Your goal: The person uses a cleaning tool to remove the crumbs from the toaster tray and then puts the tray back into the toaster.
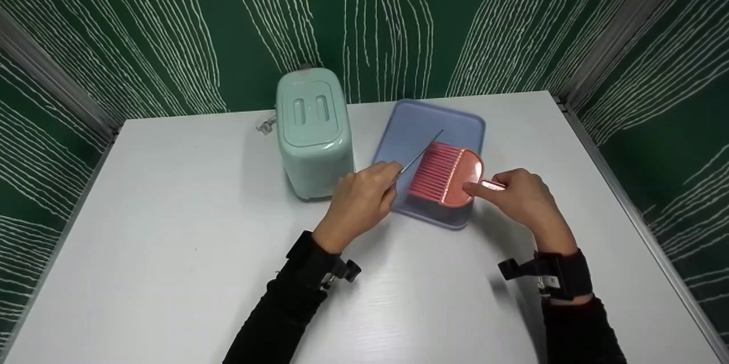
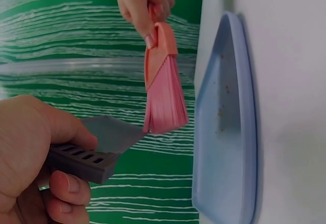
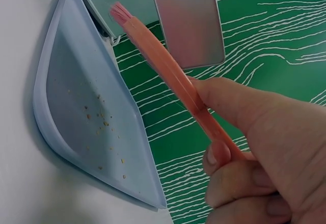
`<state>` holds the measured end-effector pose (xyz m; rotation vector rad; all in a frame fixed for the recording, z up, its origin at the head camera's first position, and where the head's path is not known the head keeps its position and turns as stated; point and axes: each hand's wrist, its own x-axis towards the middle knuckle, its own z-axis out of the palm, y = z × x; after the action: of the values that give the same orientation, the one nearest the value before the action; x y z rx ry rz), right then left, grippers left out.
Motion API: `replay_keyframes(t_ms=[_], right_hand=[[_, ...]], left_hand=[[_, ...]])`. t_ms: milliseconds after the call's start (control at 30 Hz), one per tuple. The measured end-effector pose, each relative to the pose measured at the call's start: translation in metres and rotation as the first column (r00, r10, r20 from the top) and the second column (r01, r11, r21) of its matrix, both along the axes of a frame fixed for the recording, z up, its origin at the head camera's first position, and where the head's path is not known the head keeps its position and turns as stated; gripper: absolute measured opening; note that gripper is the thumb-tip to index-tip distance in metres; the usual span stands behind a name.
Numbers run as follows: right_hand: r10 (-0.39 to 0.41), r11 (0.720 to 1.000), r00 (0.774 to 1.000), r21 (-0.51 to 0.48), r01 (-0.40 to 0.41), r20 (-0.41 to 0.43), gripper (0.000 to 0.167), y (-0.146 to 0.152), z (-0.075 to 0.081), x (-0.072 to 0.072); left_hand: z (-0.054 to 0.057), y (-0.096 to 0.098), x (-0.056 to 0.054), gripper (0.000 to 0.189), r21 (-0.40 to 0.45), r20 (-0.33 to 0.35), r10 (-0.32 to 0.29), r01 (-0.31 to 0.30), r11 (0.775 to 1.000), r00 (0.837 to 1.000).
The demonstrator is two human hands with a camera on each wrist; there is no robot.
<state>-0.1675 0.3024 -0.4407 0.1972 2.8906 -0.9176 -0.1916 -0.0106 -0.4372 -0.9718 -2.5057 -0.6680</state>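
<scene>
My left hand [image 1: 361,199] grips the dark slotted handle [image 2: 84,162] of a scraper, whose flat metal blade [image 3: 191,28] is tilted above a blue tray [image 1: 398,119]. In my right hand [image 1: 521,199] is a coral-pink brush [image 1: 467,176], held by its handle with the thumb along its near side. Its pink bristles [image 2: 165,102] point toward the blade. In the left wrist view they appear to meet the blade's edge, though firm contact is hard to tell. Small brown crumbs [image 3: 104,122] lie scattered on the tray's floor beneath both tools.
A mint-green toaster [image 1: 316,142] stands on the white table [image 1: 171,227], left of the tray and close to my left hand. Beside its back lies a clear plug-like piece [image 1: 266,123]. Green walls [image 1: 455,22] with white drip lines enclose the table's back and sides.
</scene>
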Motion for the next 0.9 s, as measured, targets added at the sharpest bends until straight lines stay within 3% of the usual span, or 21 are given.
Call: replay_keyframes(t_ms=[367, 900], right_hand=[[-0.005, 1.0, 1.0, 0.031, 0.005, 0.012, 0.069, 0.007, 0.001, 0.0], [0.114, 0.993, 0.993, -0.047, -0.112, 0.033, 0.072, -0.011, 0.023, 0.013]], left_hand=[[0.001, -0.002, -0.003, 0.011, 0.023, -0.006, 0.025, -0.025, 0.999, 1.0], [0.002, -0.007, -0.006, 0.009, 0.001, 0.008, 0.067, -0.067, 0.998, 0.998]])
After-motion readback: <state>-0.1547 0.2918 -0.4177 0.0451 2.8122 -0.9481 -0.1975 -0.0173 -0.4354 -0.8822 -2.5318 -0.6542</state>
